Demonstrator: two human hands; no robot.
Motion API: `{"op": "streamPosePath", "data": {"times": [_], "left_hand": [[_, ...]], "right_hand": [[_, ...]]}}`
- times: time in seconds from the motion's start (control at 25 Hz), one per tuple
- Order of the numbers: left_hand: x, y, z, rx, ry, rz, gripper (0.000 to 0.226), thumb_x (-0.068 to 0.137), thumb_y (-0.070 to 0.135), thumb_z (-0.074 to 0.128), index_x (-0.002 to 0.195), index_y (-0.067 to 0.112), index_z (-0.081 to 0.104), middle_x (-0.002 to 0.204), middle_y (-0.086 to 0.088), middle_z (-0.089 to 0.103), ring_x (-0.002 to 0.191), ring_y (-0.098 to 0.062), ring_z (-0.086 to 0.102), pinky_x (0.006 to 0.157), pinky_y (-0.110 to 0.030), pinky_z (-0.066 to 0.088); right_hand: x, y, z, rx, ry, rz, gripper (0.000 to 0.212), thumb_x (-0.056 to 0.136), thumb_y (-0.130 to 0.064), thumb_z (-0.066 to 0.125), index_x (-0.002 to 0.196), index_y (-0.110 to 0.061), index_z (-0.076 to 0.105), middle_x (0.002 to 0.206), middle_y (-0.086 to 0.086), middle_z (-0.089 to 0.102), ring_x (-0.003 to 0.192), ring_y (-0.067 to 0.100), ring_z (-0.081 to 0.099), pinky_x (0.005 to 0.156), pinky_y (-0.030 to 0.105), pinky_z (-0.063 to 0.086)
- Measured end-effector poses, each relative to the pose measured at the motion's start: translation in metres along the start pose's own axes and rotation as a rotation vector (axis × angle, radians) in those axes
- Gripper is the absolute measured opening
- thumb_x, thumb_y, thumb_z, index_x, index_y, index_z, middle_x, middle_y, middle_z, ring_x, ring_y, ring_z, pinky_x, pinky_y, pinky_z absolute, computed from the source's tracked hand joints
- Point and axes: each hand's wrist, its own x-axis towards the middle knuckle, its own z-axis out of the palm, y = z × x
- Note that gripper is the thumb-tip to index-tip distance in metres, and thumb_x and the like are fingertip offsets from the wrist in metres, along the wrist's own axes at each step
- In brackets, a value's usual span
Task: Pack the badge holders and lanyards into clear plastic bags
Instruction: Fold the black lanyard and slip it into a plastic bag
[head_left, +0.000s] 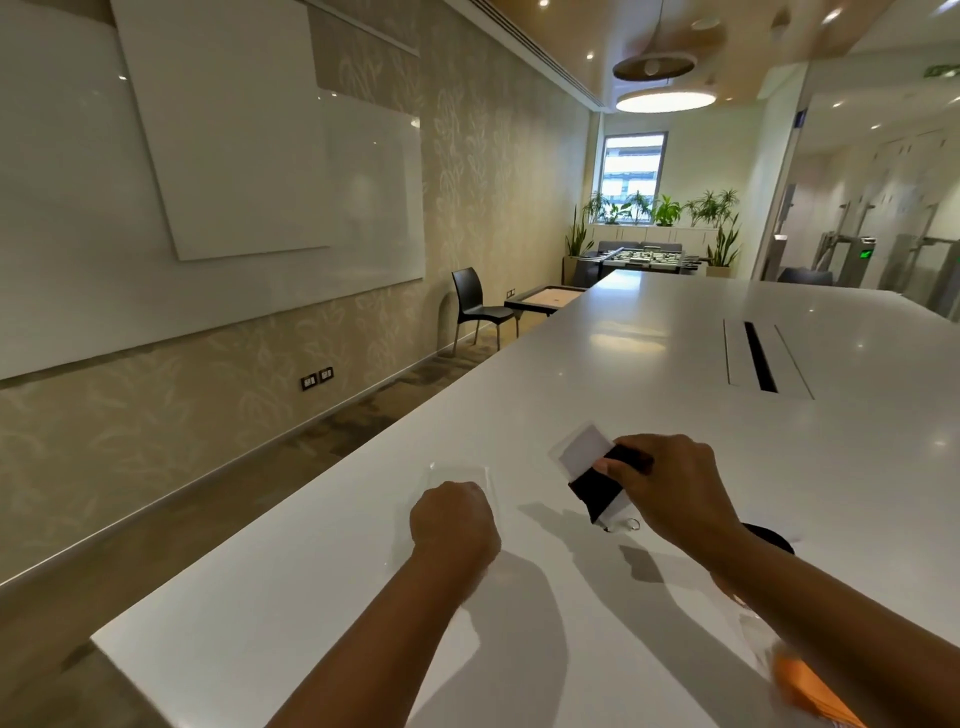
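While the clear plastic bag (462, 474) lies flat on the white tabletop (675, 374) at lower centre of the frame, it is covered at its near end by the left hand (453, 519). The fingers are curled under, and whether film is pinched cannot be told.

Item held: badge holder (582, 450), clear sleeve with white card, wound at its lower half with a black lanyard (597, 486); a metal ring (632, 525) hangs below. It is pinched at the black band by the right hand (672, 491), just right of centre, clear of the tabletop.

Relation: the bag lies left of the bundle, near but apart. The bundle's long axis runs from upper left to lower right, card end leading. The right hand is judged the carrier and the left the steadier.
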Motion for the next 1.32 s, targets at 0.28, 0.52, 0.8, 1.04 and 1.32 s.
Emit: {"op": "streamPosePath", "data": {"times": [0.28, 0.52, 0.8, 1.04, 1.32], "left_hand": [[-0.004, -0.01, -0.029, -0.081, 0.032, -0.014, 0.029, 0.077, 0.019, 0.075, 0.101, 0.012, 0.062, 0.09, -0.004, 0.065, 0.072, -0.017, 0.059, 0.066, -0.024, 0.049], [-0.013, 0.003, -0.076, -0.514, 0.459, 0.065, 0.024, 0.072, 0.028, 0.083, 0.093, 0.019, 0.076, 0.086, 0.0, 0.076, 0.072, -0.013, 0.07, 0.07, -0.023, 0.057], [-0.01, 0.035, -0.081, -1.207, 0.237, 0.088, 0.012, 0.084, 0.025, 0.072, 0.078, 0.014, 0.076, 0.073, -0.006, 0.074, 0.068, -0.019, 0.071, 0.07, -0.036, 0.061], [-0.016, 0.054, -0.084, -1.493, 0.137, -0.079, 0.016, 0.09, 0.017, 0.064, 0.077, 0.008, 0.069, 0.068, -0.01, 0.066, 0.06, -0.017, 0.064, 0.054, -0.029, 0.059], [-0.025, 0.065, -0.09, -1.39, 0.174, 0.018, 0.024, 0.089, 0.021, 0.066, 0.07, 0.006, 0.067, 0.058, -0.006, 0.061, 0.043, -0.008, 0.061, 0.054, -0.027, 0.06]], "right_hand": [[-0.01, 0.0, -0.017, 0.278, -0.075, 0.177, 0.019, 0.069, -0.028, 0.085, 0.085, -0.031, 0.075, 0.074, -0.016, 0.072, 0.069, 0.0, 0.068, 0.065, 0.021, 0.054], [-0.021, -0.016, -0.045, 0.45, 0.062, 0.137, 0.019, 0.069, -0.028, 0.085, 0.079, -0.037, 0.071, 0.072, -0.016, 0.075, 0.067, -0.003, 0.07, 0.053, 0.012, 0.05], [-0.041, -0.005, -0.083, 0.587, 0.126, 0.154, 0.027, 0.065, -0.03, 0.085, 0.089, -0.032, 0.072, 0.08, -0.01, 0.077, 0.076, 0.004, 0.072, 0.064, 0.018, 0.054], [-0.045, 0.002, -0.1, 0.344, 0.301, -0.056, 0.035, 0.08, -0.018, 0.076, 0.104, -0.027, 0.052, 0.081, -0.006, 0.069, 0.071, 0.005, 0.069, 0.059, 0.011, 0.054], [-0.044, -0.011, -0.089, -0.275, 0.373, -0.621, 0.034, 0.076, -0.007, 0.077, 0.109, -0.008, 0.07, 0.092, 0.01, 0.063, 0.068, 0.018, 0.063, 0.062, 0.018, 0.057]]}}
